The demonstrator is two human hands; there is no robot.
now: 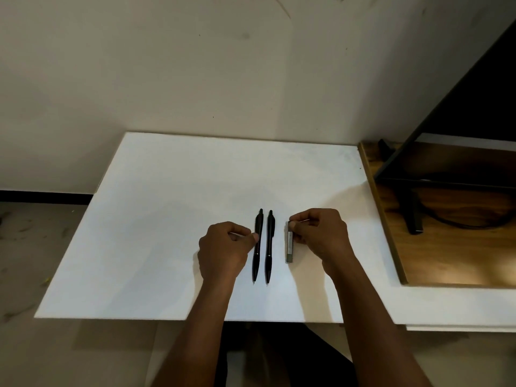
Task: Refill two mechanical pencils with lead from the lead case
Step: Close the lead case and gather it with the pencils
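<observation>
Two black mechanical pencils lie side by side on the white board (pixel 167 219), tips toward me: the left pencil (pixel 257 247) and the right pencil (pixel 269 244). A slim grey lead case (pixel 289 248) lies just right of them. My left hand (pixel 223 247) rests curled beside the left pencil, its fingertips touching the barrel. My right hand (pixel 318 233) has thumb and fingers pinched on the upper end of the lead case, which still lies flat on the board.
A wooden surface (pixel 446 247) adjoins the board on the right, carrying a black metal frame (pixel 413 213) and a dark cable. A pale wall stands behind. The board's front edge is close to my body; floor shows at left.
</observation>
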